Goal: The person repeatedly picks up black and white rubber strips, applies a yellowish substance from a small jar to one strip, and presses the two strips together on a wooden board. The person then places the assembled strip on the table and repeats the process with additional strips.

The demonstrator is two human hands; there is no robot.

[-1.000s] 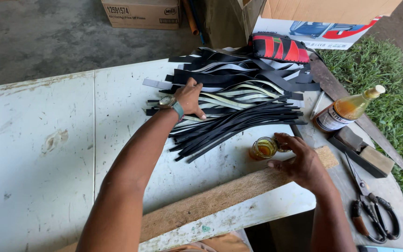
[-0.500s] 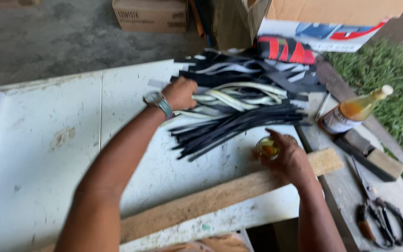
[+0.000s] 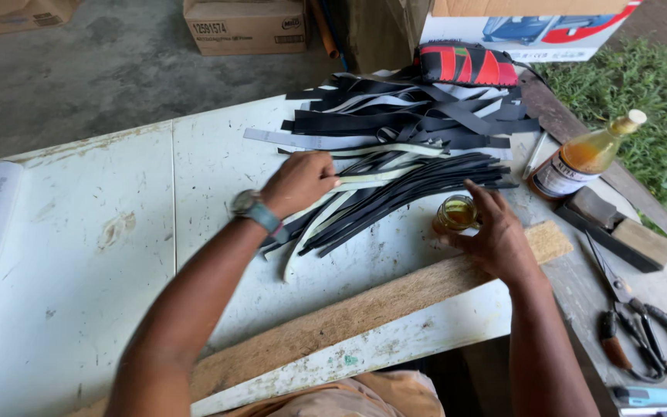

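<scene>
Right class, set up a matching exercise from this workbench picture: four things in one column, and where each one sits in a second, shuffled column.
Things:
1. small glass jar
2. bottle of amber liquid
3. scissors
4. red and black pouch

Places:
A. far end of the strip pile
B. at the right hand's fingers
C. near right corner of the bench
D. right of the strips, lying tilted

Pairs: 1-B, 2-D, 3-C, 4-A

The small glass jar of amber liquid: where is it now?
In the head view, the small jar stands right of centre on the white table, against the right hand, beside the black strips.
</scene>
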